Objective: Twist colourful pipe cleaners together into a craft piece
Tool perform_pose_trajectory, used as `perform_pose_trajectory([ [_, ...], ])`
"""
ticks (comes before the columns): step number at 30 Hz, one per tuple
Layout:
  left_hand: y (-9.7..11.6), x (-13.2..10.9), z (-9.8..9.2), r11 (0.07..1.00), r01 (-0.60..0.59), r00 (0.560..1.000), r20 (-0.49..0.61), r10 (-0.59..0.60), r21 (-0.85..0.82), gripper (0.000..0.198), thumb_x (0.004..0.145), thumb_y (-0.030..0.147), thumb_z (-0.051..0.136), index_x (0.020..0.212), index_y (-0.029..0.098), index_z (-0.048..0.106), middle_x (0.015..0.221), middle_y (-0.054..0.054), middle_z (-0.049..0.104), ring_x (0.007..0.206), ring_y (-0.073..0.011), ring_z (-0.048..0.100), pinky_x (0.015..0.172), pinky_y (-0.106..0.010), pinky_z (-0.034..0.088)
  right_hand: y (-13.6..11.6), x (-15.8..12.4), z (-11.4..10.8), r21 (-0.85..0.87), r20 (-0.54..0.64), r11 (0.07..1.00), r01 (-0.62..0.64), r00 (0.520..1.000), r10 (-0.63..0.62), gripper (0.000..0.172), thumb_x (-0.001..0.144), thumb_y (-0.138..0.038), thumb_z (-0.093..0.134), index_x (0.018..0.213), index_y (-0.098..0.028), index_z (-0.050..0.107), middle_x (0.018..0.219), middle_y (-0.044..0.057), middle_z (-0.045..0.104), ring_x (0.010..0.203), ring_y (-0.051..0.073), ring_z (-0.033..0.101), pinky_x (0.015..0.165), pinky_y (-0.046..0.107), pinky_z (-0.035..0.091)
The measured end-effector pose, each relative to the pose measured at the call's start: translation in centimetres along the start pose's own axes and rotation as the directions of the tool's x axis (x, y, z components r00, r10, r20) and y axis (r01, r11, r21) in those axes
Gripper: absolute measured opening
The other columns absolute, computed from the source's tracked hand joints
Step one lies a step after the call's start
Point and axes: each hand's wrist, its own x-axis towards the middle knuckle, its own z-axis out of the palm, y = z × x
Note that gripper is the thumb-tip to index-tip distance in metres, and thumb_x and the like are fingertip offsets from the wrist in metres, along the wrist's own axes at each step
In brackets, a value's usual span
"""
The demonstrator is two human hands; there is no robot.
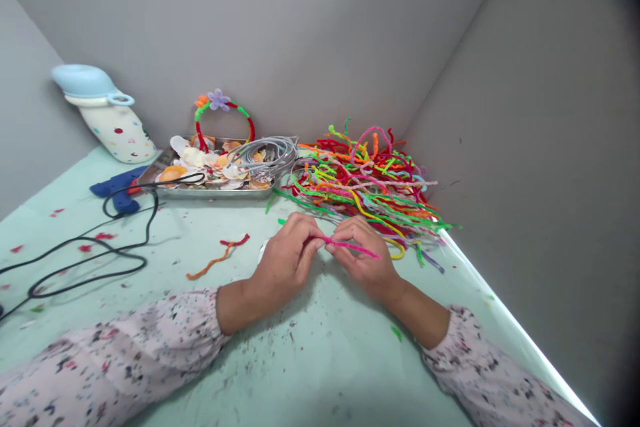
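Two patterned sleeves lead in over the counter (325,360), which is speckled with fibre bits. The left hand (285,257) and right hand (367,260) meet at the middle, both sets of fingers pinching a pink pipe cleaner (353,248). It lies between them just above the counter, its free end poking out over the right hand. The work looks like a bend or twist at mid-stem. Going further would call for one pinch to hold firm while the other turns.

An orange-red scrap (216,257) lies to the left, with a black cable (90,247) beyond it. Behind the hands is a pile of coloured pipe cleaners (370,177). Farther left, a tray (215,192) holds shells and grey hoops (265,152), beside a blue glue gun (117,185).
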Motion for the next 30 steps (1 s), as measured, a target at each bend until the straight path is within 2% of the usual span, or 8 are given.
perform_pose_trajectory([
  [8,-0.07,-0.02,-0.01,1.000,0.003,0.999,0.037,-0.004,0.017,0.008,0.094,0.017,0.046,0.092,0.017,0.054,0.096,-0.006,0.054,0.093,-0.0169,0.052,0.083,-0.031,0.043,0.37,-0.17,0.13,0.181,0.048,0.975,-0.127,0.992,0.121,0.006,0.083,-0.025,0.068,0.079,-0.023,0.064,0.077,0.001,0.062,0.078,0.018,0.058,0.075,0.035,0.047],
  [17,-0.11,-0.06,0.03,1.000,-0.007,0.999,0.041,0.006,0.013,0.008,0.094,0.015,0.046,0.091,0.018,0.053,0.095,-0.005,0.053,0.093,-0.0167,0.052,0.082,-0.031,0.044,0.16,-0.21,0.08,0.260,0.107,0.932,-0.255,0.966,0.234,0.015,0.082,-0.032,0.067,0.072,-0.022,0.063,0.076,0.001,0.062,0.076,0.017,0.057,0.075,0.034,0.047],
  [24,-0.01,-0.17,0.09,1.000,0.004,1.000,0.007,-0.004,0.005,0.008,0.094,0.016,0.047,0.092,0.018,0.054,0.095,-0.005,0.054,0.094,-0.0172,0.052,0.083,-0.031,0.044,0.05,0.05,-0.14,0.174,0.125,0.952,-0.254,0.964,0.234,0.013,0.084,-0.034,0.064,0.083,-0.021,0.062,0.082,0.003,0.063,0.082,0.019,0.057,0.078,0.035,0.046],
  [30,-0.08,-0.04,0.13,1.000,-0.007,1.000,0.014,0.007,0.016,0.008,0.094,0.016,0.047,0.090,0.018,0.053,0.093,-0.005,0.055,0.091,-0.0174,0.052,0.081,-0.031,0.044,-0.04,-0.07,-0.17,0.210,0.155,0.935,-0.285,0.954,0.256,0.017,0.089,-0.036,0.058,0.082,-0.021,0.064,0.082,0.003,0.062,0.082,0.019,0.057,0.080,0.035,0.044],
])
